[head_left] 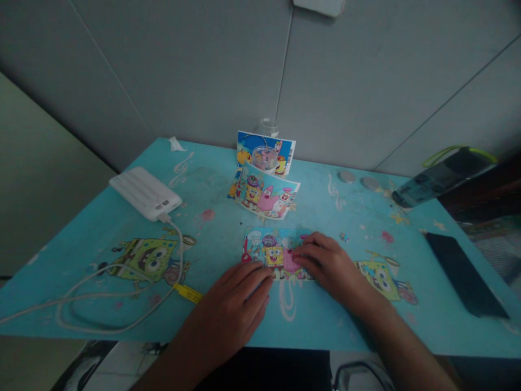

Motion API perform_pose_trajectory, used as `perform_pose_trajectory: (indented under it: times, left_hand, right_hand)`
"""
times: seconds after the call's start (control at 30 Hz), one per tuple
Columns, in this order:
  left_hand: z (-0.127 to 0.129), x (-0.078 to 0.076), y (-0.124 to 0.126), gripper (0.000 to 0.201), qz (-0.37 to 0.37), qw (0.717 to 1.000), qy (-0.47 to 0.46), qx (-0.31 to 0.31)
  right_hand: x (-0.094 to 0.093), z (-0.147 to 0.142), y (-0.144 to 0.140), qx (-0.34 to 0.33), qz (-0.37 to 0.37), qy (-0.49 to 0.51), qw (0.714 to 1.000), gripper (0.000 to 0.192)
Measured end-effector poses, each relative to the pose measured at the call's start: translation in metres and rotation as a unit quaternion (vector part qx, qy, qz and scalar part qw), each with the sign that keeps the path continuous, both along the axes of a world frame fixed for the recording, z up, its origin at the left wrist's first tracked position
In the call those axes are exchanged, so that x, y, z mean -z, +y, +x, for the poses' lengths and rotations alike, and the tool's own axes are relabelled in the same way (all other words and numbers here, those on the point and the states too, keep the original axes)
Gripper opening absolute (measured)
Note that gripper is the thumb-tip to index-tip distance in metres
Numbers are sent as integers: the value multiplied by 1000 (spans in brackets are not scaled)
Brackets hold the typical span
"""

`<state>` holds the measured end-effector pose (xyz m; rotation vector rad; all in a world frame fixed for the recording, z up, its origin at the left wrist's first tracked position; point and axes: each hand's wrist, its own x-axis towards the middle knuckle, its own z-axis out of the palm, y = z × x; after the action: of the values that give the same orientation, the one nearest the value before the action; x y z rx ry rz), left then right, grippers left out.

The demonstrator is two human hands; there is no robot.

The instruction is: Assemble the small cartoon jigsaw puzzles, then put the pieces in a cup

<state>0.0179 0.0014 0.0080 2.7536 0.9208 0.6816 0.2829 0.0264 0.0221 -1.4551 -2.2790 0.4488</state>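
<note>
A cartoon jigsaw puzzle (273, 254) lies flat on the table, its pieces joined into a small rectangle. My left hand (243, 296) rests at its lower left edge, fingers stretched out and lying on the border. On the right part of the puzzle, my right hand (328, 263) touches the pink figure with loosely bent, parted fingers and covers that corner. Neither hand shows a thing held between its fingers. Beyond the puzzle a picture card (266, 193) with the same characters leans up, and a second blue card (243, 142) stands behind it. A small loose piece (344, 237) lies right of my right hand.
Clear round containers (264, 157) stand by the cards. At left are a white power bank (144, 193) and its looping cable (180, 244). Two round lids (369, 183), a dark bottle (443, 176) lying down and a black phone-like slab (464, 274) are at right.
</note>
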Motion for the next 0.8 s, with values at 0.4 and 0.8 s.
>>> perform_pose_trajectory:
  times: [0.4, 0.8]
  left_hand:
    - [-5, 12, 3, 37, 44, 999, -4, 19]
    - [0, 4, -1, 30, 106, 994, -22, 19]
  right_hand:
    - [-12, -10, -70, 9, 15, 47, 999, 18]
    - [17, 100, -16, 259, 39, -58, 963, 32]
